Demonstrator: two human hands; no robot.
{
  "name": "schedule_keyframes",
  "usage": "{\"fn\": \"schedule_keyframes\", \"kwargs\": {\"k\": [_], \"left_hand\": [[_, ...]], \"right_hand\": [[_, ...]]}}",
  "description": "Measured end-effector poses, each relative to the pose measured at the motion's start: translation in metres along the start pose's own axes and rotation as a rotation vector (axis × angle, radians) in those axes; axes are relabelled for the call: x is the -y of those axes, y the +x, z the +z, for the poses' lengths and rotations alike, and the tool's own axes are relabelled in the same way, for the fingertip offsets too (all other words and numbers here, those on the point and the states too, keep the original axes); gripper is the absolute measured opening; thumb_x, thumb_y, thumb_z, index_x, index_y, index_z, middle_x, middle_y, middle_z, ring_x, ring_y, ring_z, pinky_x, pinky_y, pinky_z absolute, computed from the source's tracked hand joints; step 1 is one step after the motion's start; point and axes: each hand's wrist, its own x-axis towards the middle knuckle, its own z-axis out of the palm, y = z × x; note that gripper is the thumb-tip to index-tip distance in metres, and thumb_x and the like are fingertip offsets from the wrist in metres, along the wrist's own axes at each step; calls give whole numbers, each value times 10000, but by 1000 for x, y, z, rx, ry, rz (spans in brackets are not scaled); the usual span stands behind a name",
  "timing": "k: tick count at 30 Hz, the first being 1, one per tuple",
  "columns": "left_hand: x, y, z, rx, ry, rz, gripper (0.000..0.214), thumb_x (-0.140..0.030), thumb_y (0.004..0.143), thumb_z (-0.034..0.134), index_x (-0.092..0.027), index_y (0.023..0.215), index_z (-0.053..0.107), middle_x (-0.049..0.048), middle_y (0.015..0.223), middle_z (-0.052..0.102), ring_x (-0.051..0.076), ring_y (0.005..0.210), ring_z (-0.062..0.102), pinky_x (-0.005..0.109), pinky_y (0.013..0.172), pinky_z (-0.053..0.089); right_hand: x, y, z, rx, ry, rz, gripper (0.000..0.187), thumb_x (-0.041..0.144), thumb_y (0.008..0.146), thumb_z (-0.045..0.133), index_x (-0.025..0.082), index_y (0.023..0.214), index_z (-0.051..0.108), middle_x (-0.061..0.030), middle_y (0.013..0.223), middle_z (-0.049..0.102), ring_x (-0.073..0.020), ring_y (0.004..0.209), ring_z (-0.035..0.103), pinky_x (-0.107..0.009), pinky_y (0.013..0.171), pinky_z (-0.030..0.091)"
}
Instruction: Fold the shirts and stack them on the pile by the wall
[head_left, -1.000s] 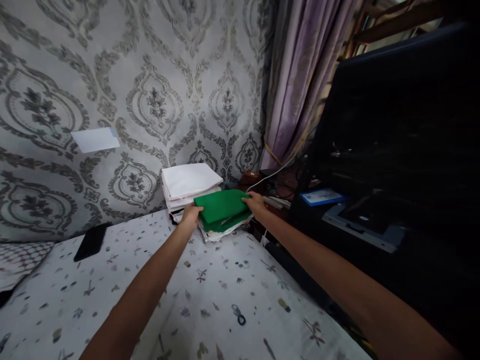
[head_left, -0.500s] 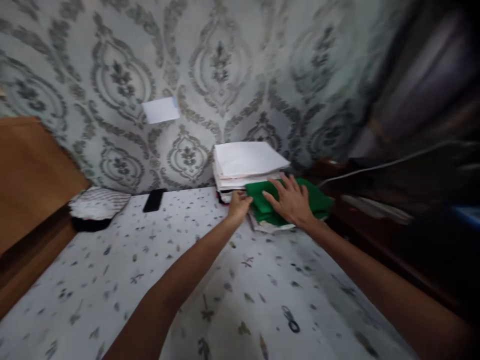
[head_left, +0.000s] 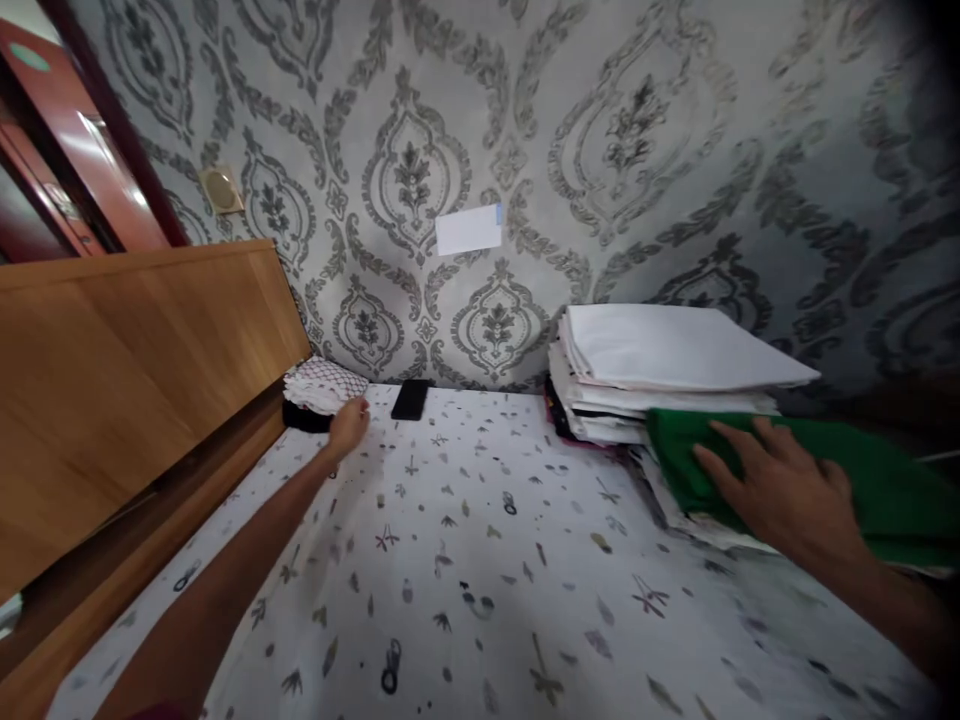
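My right hand [head_left: 780, 485] lies flat with fingers spread on a folded green cloth [head_left: 885, 480], which tops a low pile at the right of the bed. Behind it stands a taller stack of folded white cloths [head_left: 667, 365] against the wall. My left hand [head_left: 347, 425] reaches far to the left, fingers curled, right beside a patterned pillow [head_left: 322, 385] at the headboard; what it holds, if anything, does not show. A black phone [head_left: 412, 398] lies on the sheet just right of that hand.
The bed is covered by a white sheet with small prints [head_left: 480, 560]. A wooden headboard [head_left: 127, 370] runs along the left. Patterned grey wallpaper with a white paper note [head_left: 469, 230] stuck on it is behind.
The view swung left. My left hand left the green cloth and moved across the bed to the pillow near the headboard. My right hand stays flat on the green cloth.
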Motion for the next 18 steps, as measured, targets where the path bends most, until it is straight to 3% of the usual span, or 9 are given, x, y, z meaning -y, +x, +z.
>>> {"fn": "schedule_keyframes", "kwargs": {"k": [3,7,11,14,18], "left_hand": [[41,29,-28,-51,155,-32,253,-99,854,478,-150,1054,625,167,1156,606,312,1170,530,459,992,433],[71,59,-33,-19,266,22,289,-113,843,493,-168,1077,654,194,1255,581,351,1250,469,466,974,430],[82,81,-25,0,262,63,194,-152,865,491,-173,905,680,201,1195,625,374,1209,507,477,934,429],[84,90,-26,-30,200,42,160,-158,854,512,-174,814,666,176,1055,678,356,1121,575,454,911,432],[79,90,-44,-140,58,-10,186,-201,897,465,-181,924,647,122,913,704,288,958,651,376,818,478]], "right_hand": [[18,-14,-12,-136,55,-94,603,518,957,218,152,1206,628,-269,1428,516,-403,1351,480,-634,1030,427],[49,-53,-27,-147,176,-255,449,494,943,343,210,1106,650,-257,1394,552,-399,1318,523,-576,991,495],[69,-93,-31,-68,307,-198,329,499,911,437,348,1102,659,-133,1454,535,-392,1223,602,-545,826,596],[76,-111,-31,-8,375,-149,301,518,897,469,414,1084,681,-91,1433,563,-395,1134,655,-511,652,624],[93,-122,-37,148,469,-198,309,514,901,522,396,1125,697,-96,1425,578,-365,1088,688,-383,473,597]]}}
